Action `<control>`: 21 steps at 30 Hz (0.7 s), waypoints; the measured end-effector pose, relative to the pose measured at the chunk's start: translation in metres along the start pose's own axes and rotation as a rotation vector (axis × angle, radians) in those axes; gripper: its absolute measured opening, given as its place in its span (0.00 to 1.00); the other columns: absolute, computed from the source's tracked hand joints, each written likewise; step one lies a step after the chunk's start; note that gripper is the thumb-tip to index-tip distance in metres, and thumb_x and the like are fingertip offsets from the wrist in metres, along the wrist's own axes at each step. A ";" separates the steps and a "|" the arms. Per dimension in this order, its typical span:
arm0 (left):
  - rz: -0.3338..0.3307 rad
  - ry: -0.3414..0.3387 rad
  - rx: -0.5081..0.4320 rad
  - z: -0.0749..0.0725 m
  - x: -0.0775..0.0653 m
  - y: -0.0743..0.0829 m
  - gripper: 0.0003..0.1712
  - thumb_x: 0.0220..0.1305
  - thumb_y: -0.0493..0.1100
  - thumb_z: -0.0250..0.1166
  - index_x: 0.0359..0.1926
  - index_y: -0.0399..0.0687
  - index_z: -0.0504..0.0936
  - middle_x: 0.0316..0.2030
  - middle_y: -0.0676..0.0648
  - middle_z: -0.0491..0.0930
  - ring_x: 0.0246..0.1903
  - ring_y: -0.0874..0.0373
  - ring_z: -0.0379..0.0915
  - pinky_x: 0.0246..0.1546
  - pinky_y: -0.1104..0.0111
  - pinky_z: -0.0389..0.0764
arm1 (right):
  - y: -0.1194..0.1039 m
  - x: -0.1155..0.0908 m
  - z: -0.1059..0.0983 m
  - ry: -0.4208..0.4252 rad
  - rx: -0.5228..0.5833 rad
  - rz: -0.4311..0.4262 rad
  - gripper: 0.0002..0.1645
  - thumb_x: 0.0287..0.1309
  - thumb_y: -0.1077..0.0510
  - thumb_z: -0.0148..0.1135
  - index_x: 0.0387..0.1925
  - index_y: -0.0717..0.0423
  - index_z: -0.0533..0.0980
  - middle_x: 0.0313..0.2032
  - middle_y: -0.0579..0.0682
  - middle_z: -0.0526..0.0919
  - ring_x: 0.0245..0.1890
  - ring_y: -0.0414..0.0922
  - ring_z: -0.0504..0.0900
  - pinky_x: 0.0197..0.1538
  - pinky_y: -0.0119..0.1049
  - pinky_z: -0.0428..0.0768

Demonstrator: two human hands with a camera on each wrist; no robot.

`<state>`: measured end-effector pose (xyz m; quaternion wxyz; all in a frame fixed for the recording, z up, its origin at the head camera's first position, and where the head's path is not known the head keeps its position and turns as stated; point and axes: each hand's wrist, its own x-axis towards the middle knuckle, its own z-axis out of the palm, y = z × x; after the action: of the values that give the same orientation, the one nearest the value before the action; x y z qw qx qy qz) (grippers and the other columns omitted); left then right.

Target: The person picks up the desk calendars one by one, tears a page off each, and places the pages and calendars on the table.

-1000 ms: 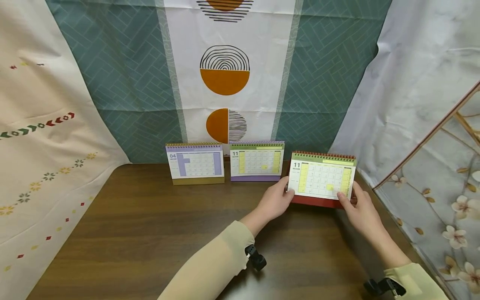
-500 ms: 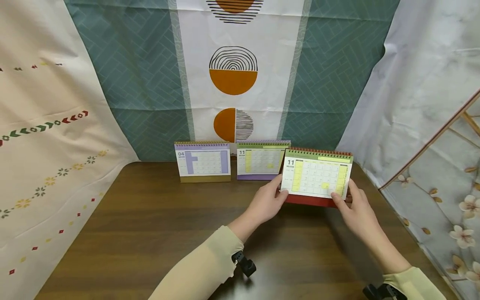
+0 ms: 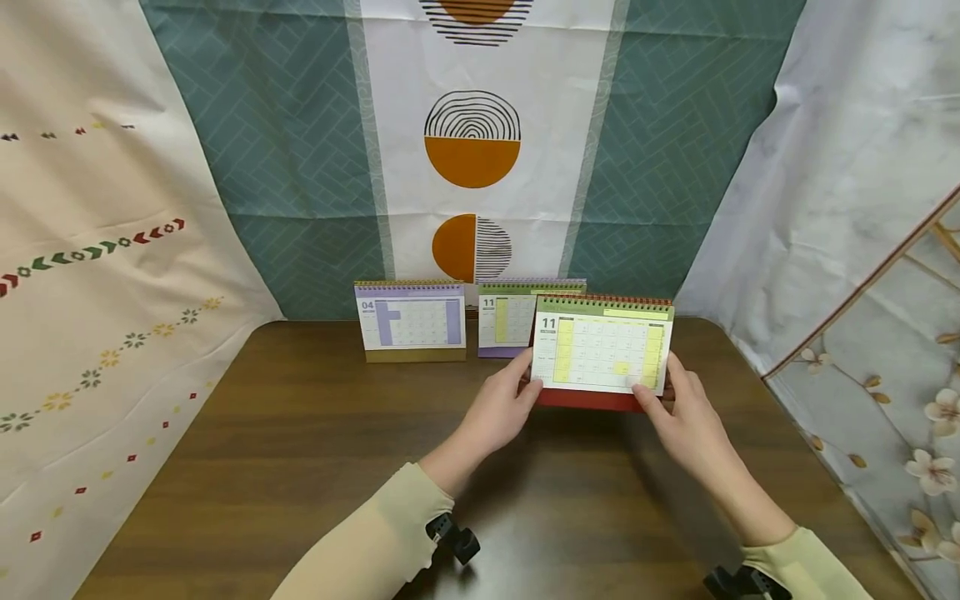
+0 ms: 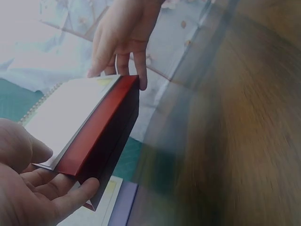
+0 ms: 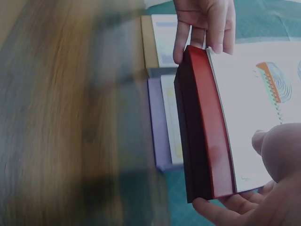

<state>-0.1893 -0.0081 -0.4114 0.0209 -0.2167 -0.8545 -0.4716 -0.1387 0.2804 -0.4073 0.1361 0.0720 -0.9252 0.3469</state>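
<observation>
A desk calendar with a red base (image 3: pixel 600 354) and a green-headed page marked 11 is held up between both hands, clear of the table. My left hand (image 3: pixel 495 408) grips its left lower corner, thumb on the front page and fingers behind. At the opposite lower corner, my right hand (image 3: pixel 686 417) grips it the same way. In the right wrist view the red base strip (image 5: pixel 214 127) and its dark underside face the camera. Behind it, partly covered, stands a purple-based calendar (image 3: pixel 498 329). Left of that one is a gold-based calendar (image 3: pixel 412 323) marked 04.
The brown wooden table (image 3: pixel 300 450) reaches back to a green and white patterned curtain (image 3: pixel 300 167). Pale cloths hang at both sides, the left cloth (image 3: pixel 97 250) with small motifs, the right cloth (image 3: pixel 862 233) with flowers.
Both hands have carried the red-based calendar leftward, from the right of the purple-based calendar to in front of it. The other two calendars have stayed put while the head view shifted slightly.
</observation>
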 end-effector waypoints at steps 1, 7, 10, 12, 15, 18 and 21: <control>-0.006 0.006 0.003 -0.003 -0.002 -0.001 0.28 0.85 0.40 0.61 0.80 0.51 0.72 0.54 0.47 0.87 0.45 0.54 0.79 0.49 0.57 0.79 | -0.003 0.001 0.002 -0.006 0.005 0.000 0.46 0.84 0.46 0.61 0.87 0.58 0.51 0.60 0.67 0.72 0.59 0.65 0.80 0.55 0.63 0.83; -0.041 0.029 0.006 -0.021 -0.014 -0.010 0.30 0.84 0.42 0.63 0.81 0.52 0.70 0.52 0.48 0.87 0.43 0.53 0.78 0.45 0.58 0.79 | -0.020 0.004 0.016 -0.030 0.023 0.007 0.48 0.84 0.45 0.61 0.88 0.59 0.49 0.61 0.66 0.72 0.60 0.64 0.81 0.58 0.63 0.83; -0.049 0.040 -0.015 -0.028 -0.020 -0.016 0.31 0.83 0.41 0.65 0.81 0.51 0.71 0.50 0.49 0.87 0.42 0.54 0.78 0.43 0.59 0.80 | -0.026 0.007 0.023 -0.041 0.024 0.013 0.49 0.84 0.45 0.61 0.88 0.59 0.49 0.61 0.66 0.72 0.60 0.62 0.82 0.59 0.62 0.83; -0.052 0.049 -0.030 -0.032 -0.023 -0.020 0.31 0.81 0.39 0.67 0.80 0.50 0.72 0.49 0.49 0.86 0.42 0.54 0.79 0.43 0.59 0.81 | -0.029 0.009 0.028 -0.043 0.029 0.014 0.49 0.83 0.44 0.62 0.88 0.58 0.49 0.61 0.65 0.72 0.60 0.61 0.82 0.59 0.61 0.83; -0.051 0.059 -0.046 -0.039 -0.026 -0.024 0.30 0.80 0.37 0.68 0.78 0.49 0.73 0.49 0.48 0.87 0.43 0.53 0.79 0.44 0.59 0.82 | -0.034 0.012 0.034 -0.037 0.028 0.013 0.50 0.82 0.44 0.63 0.88 0.58 0.50 0.62 0.64 0.72 0.59 0.58 0.80 0.59 0.58 0.82; -0.051 0.069 -0.041 -0.045 -0.028 -0.028 0.32 0.79 0.36 0.68 0.78 0.49 0.72 0.50 0.47 0.87 0.44 0.52 0.79 0.45 0.58 0.82 | -0.040 0.016 0.040 -0.027 0.027 0.002 0.50 0.82 0.45 0.64 0.88 0.57 0.50 0.62 0.63 0.72 0.57 0.57 0.77 0.55 0.55 0.80; -0.050 0.089 -0.031 -0.052 -0.028 -0.031 0.35 0.78 0.35 0.70 0.80 0.50 0.71 0.51 0.48 0.87 0.44 0.52 0.79 0.45 0.57 0.81 | -0.046 0.022 0.045 -0.025 0.036 -0.019 0.50 0.82 0.45 0.65 0.89 0.56 0.50 0.63 0.63 0.72 0.55 0.57 0.76 0.51 0.53 0.78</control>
<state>-0.1850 -0.0746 -0.4143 0.0437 -0.1743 -0.8505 -0.4944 -0.1583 0.2154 -0.4040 0.1267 0.0877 -0.9197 0.3612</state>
